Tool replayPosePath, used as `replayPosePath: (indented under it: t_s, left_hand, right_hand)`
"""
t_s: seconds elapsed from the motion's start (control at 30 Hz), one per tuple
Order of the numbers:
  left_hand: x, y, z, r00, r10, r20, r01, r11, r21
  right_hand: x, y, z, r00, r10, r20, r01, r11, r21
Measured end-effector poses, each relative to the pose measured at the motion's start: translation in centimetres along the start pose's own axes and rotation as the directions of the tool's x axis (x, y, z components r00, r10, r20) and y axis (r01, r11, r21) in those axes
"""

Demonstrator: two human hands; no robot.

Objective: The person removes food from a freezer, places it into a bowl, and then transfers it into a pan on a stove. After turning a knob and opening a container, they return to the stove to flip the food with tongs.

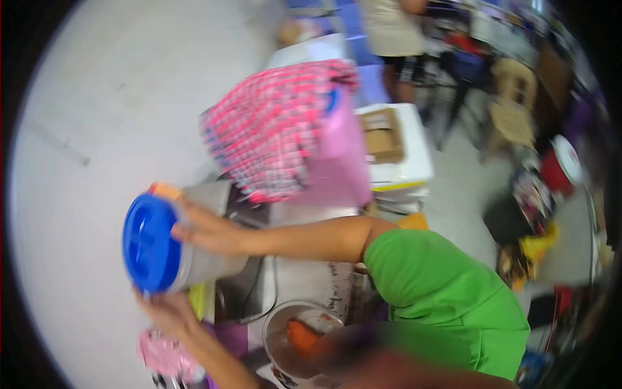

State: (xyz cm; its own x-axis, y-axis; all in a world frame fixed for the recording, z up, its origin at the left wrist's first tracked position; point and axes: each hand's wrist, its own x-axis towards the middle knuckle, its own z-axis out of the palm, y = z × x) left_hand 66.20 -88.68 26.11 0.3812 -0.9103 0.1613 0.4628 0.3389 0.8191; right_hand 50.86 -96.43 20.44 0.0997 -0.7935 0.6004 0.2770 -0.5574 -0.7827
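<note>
I hold a translucent plastic container (202, 264) with a blue lid (146, 245) against the pale wall side, tilted so that the lid faces left. My right hand (206, 228) lies along its upper side, fingers around the edge near the lid. From below, my left hand (167, 312) supports the lid end. Beneath my arms, a steel bowl (269, 337) contains an orange piece (301, 337) that is too blurred to name. Something orange (166, 190) shows just behind the container. A yellow-green item (197, 302) is partly hidden below it.
A red checked cloth (272, 123) drapes over a pink bin (340, 162). Behind stands a white box (418, 142) with a cardboard box (382, 135) on it. A pink bag (165, 356) is at lower left. Farther back are a person (394, 29) and a beige chair (513, 107).
</note>
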Motion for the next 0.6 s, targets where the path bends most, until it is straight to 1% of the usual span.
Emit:
replayPosePath:
  t_s: [0.03,0.07,0.1,0.13,0.17,0.2,0.3,0.37,0.43,0.53,0.6]
  left_hand:
    - [-1.2,0.4,-0.8,0.999,-0.027,0.029,0.028,1.0,-0.011]
    - [-2.3,0.4,-1.2,1.0,0.008,0.016,-0.008,1.0,-0.008]
    - [-4.1,0.3,-0.5,0.998,-0.033,-0.045,0.031,0.999,-0.038]
    - [-6.5,-0.1,1.3,0.995,0.033,-0.096,-0.032,0.999,0.009]
    - [-8.0,-1.0,2.0,0.999,-0.043,-0.029,0.043,0.999,-0.012]
    - [-9.1,-1.9,2.1,0.997,0.018,-0.069,-0.015,0.999,0.045]
    - [-11.8,-5.0,2.3,0.998,-0.056,-0.009,0.057,0.996,0.072]
    - [-13.8,-7.4,2.8,0.992,-0.123,0.041,0.119,0.99,0.082]
    - [-15.7,-10.0,3.7,0.977,-0.192,0.098,0.183,0.979,0.093]
    - [-19.0,-13.7,5.0,0.941,-0.292,0.173,0.276,0.955,0.11]
    - [-21.9,-15.8,7.1,0.922,-0.334,0.195,0.317,0.942,0.112]
  right_hand:
    - [-1.1,-0.9,-0.6,0.984,-0.174,0.029,0.171,0.981,0.088]
    - [-3.4,-4.1,-2.4,0.989,-0.089,0.12,0.097,0.993,-0.067]
    - [-5.4,-5.8,-3.2,0.992,-0.077,0.103,0.09,0.989,-0.121]
    - [-7.1,-5.5,-3.2,0.986,-0.131,0.099,0.148,0.971,-0.186]
    - [-9.3,-8.7,-5.2,0.978,-0.06,0.199,0.099,0.977,-0.19]
    - [-11.1,-7.5,-5.4,0.984,-0.019,0.18,0.075,0.947,-0.314]
    - [-17.6,-9.9,-8.2,0.996,-0.036,0.077,0.066,0.901,-0.429]
    - [-21.6,-10.8,-10.8,0.998,0.05,-0.038,-0.06,0.931,-0.36]
    - [-25.3,-11.3,-13.4,0.977,0.155,-0.148,-0.193,0.937,-0.291]
    - [-31.1,-14.6,-17.4,0.935,0.181,-0.305,-0.258,0.937,-0.236]
    - [-34.6,-16.8,-20.4,0.93,0.12,-0.346,-0.214,0.944,-0.249]
